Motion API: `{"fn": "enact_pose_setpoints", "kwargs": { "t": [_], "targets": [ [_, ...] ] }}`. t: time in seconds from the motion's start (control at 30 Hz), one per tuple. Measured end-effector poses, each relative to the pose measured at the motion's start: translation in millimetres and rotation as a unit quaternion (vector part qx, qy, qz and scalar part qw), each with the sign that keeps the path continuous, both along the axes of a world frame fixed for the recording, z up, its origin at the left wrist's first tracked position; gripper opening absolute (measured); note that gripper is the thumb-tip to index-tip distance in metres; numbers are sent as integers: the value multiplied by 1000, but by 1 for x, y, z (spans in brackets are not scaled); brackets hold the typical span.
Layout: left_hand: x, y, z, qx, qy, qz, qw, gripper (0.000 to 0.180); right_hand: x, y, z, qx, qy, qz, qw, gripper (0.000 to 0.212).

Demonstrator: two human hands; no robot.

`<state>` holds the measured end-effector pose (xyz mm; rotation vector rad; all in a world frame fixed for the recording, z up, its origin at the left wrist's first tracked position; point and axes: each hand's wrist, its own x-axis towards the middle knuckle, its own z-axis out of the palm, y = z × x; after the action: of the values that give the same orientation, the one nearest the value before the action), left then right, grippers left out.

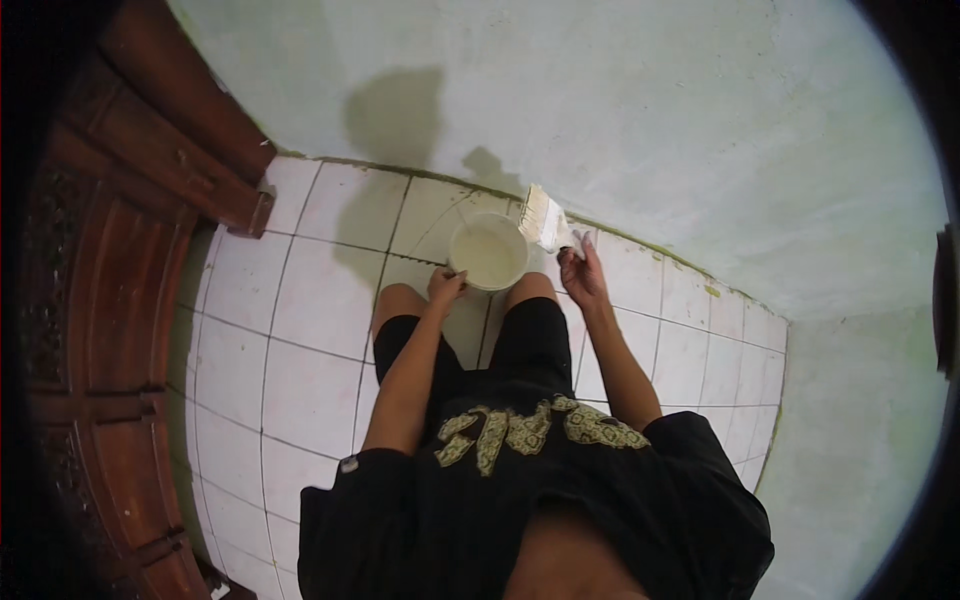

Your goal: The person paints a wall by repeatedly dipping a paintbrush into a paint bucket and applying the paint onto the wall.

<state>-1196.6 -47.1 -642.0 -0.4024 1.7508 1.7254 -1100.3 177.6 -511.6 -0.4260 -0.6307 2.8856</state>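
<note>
Just beyond my knees is a round white bucket (489,255) with pale, whitish paint in it. My left hand (447,287) grips the bucket's near left rim, fingers closed on it. To the right of the bucket, my right hand (584,273) is closed around the handle of a wide paintbrush (545,218). The brush's bristles point up and to the left, coated in pale paint, and more paint smears its ferrule and handle. It is held apart from the bucket, in front of the wall's foot.
A pale green-white wall (620,110) rises ahead and meets another wall (860,400) at the right corner. White floor tiles (318,300) with dark joints lie below. Carved dark wooden furniture (125,300) stands along the left. A dark object (944,300) sits at the far right edge.
</note>
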Motion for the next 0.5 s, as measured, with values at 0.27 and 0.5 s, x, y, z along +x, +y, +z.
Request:
{"fn": "enact_pose_setpoints", "kwargs": {
  "t": [0.27, 0.5],
  "targets": [
    [13, -70, -10, -1, 59, -10, 998, 46, -24, -7, 10, -77, -21, 38, 996, 28],
    [26, -87, 5, -125, 280, 62, 950, 29, -48, 38, 36, 224, -78, 22, 971, 39]
  ]
}}
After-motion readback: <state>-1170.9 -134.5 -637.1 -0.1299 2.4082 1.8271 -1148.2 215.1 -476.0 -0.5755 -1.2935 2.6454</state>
